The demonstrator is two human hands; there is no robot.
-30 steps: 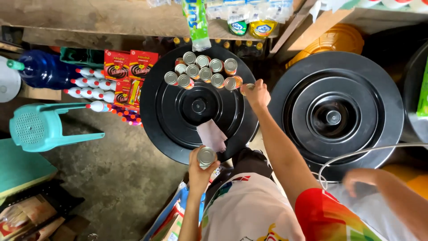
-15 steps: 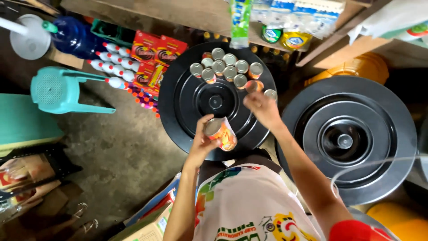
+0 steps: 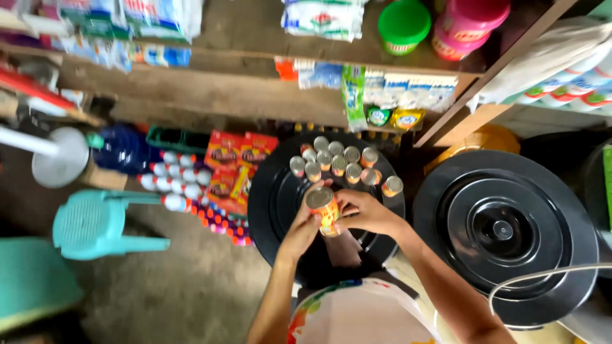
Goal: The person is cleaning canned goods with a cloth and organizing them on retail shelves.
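An orange and yellow can (image 3: pixel 324 209) with a silver top is held upright between both hands over a round black bin lid (image 3: pixel 275 204). My left hand (image 3: pixel 304 224) wraps it from the left. My right hand (image 3: pixel 364 212) touches it from the right. Several more cans (image 3: pixel 342 165) stand in rows on the far part of the same lid, and one of them (image 3: pixel 391 186) sits at the right end, just past my right hand.
A second black bin lid (image 3: pixel 503 232) lies to the right, with a white cable (image 3: pixel 542 275) across it. A teal plastic stool (image 3: pixel 95 224), white bottles (image 3: pixel 175 188) and red packets (image 3: pixel 234 167) sit on the left. Wooden shelves (image 3: pixel 210 89) with goods run along the far side.
My left hand has lifted the can up from near my body to over the lid. My right hand has come back from the row of cans and now touches the held can.
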